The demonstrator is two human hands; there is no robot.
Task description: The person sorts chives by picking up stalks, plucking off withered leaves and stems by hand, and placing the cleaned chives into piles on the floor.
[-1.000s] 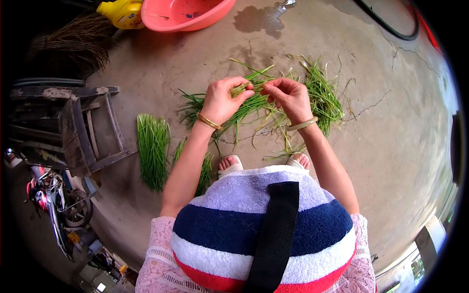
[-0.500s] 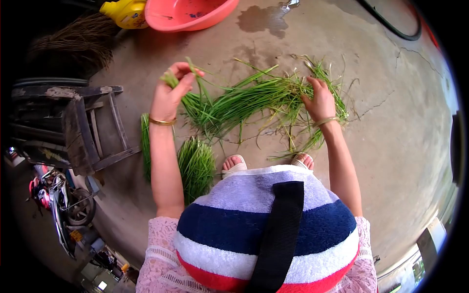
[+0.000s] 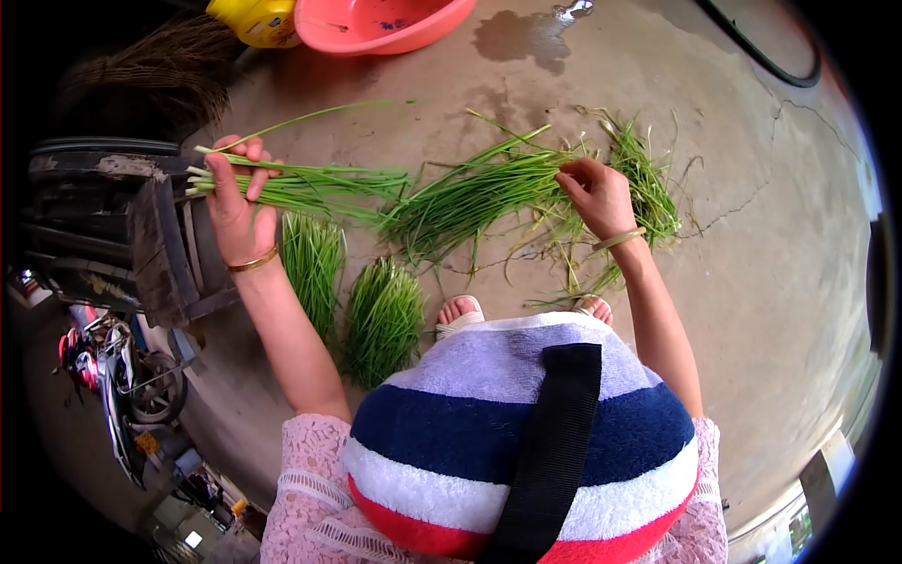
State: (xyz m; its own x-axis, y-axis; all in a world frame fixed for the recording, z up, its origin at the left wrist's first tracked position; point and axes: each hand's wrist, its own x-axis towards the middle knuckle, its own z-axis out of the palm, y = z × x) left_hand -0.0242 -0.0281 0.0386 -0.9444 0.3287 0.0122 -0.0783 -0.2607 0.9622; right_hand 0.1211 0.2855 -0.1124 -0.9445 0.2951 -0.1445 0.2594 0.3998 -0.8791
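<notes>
My left hand is closed around a small bunch of garlic chives, pale stem ends pointing left and green leaves trailing right. One long leaf sticks out above the rest. A loose pile of garlic chives lies on the floor in front of me. At its right end my right hand is bent, thumb and fingers pinched together; what sits between them is hidden. Beyond that hand lies a heap of tangled, partly yellowed leaves. Two neat bundles of chives, a left one and a right one, rest below my left hand.
A worn wooden stool stands at the left, near my left hand. At the top are a pink basin, a yellow jug and a twig broom. A black hose curves at upper right. My sandalled feet are below the pile.
My left hand has moved left and slightly down with its chives, drawing the leaves out straight. My right hand has shifted slightly left, its fingers now pinched.
</notes>
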